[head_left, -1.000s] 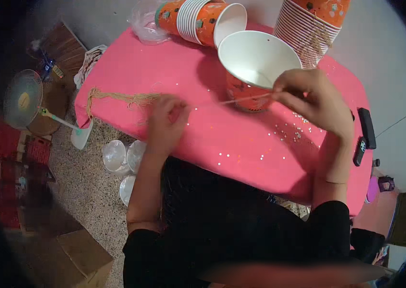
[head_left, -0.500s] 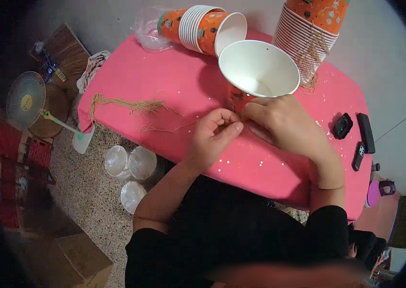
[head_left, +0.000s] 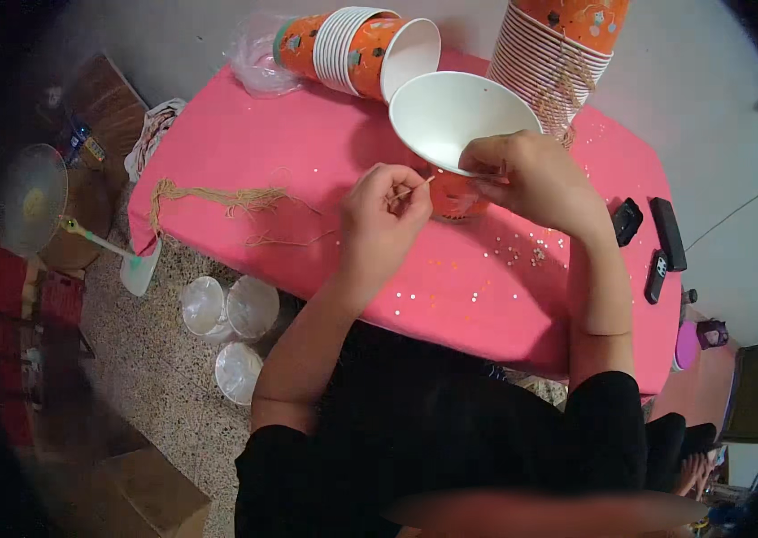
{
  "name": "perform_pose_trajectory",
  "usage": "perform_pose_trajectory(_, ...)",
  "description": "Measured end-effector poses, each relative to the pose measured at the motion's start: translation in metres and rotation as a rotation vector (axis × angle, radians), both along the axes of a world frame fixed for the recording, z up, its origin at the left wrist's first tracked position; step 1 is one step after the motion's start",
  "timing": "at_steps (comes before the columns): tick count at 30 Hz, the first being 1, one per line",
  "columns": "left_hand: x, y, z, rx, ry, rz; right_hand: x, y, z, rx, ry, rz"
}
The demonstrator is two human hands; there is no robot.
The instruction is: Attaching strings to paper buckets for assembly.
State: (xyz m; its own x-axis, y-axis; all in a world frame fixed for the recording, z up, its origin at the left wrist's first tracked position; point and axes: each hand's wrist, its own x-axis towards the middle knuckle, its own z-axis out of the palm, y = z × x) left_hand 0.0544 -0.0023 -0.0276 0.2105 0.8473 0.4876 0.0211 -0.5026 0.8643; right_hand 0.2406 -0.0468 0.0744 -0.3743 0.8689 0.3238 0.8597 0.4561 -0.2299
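One change: right hand (head_left: 540,184), earlier close beside the left hand (head_left: 381,215), now at the near rim of the large, white-lined orange paper cup (head_left: 451,108) on the pink-covered surface (head_left: 325,130); work seems centred there. Left grip: pinched on a thin tan string (head_left: 429,180). Right grip: narrowed, grasping that rim.

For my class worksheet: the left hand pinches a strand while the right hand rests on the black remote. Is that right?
No: the right hand is at the rim of the near orange tub, not on the black remote, as the head view shows. The left hand does pinch a strand.
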Motion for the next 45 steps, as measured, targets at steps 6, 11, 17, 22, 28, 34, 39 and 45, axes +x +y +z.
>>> perform_pose_trajectory(6,0.001,0.003,-0.002,0.026,-0.007,0.021,-0.006,0.002,0.002,-0.021,-0.013,0.034)
perform_pose_trajectory(11,0.005,0.007,-0.006,0.098,-0.029,-0.002,-0.006,0.003,0.002,-0.027,0.011,0.049)
perform_pose_trajectory(17,0.006,0.006,-0.004,0.120,-0.037,0.025,-0.007,0.003,0.014,-0.116,0.053,0.046)
perform_pose_trajectory(22,0.008,0.006,-0.004,0.120,-0.010,0.068,0.001,0.029,0.010,-0.319,0.207,0.072)
perform_pose_trajectory(28,0.010,0.004,0.001,0.170,-0.014,0.093,0.003,0.055,0.009,-0.511,0.161,0.289)
perform_pose_trajectory(34,0.011,0.003,-0.005,-0.008,-0.238,-0.086,-0.001,0.053,0.003,-0.392,0.083,0.380)
perform_pose_trajectory(39,-0.018,0.002,-0.006,-0.085,-0.167,-0.219,0.026,0.038,0.014,-0.359,0.652,0.204)
perform_pose_trajectory(45,-0.065,0.009,-0.005,-0.156,-0.005,-0.276,0.095,0.005,0.035,-0.002,1.180,0.247)
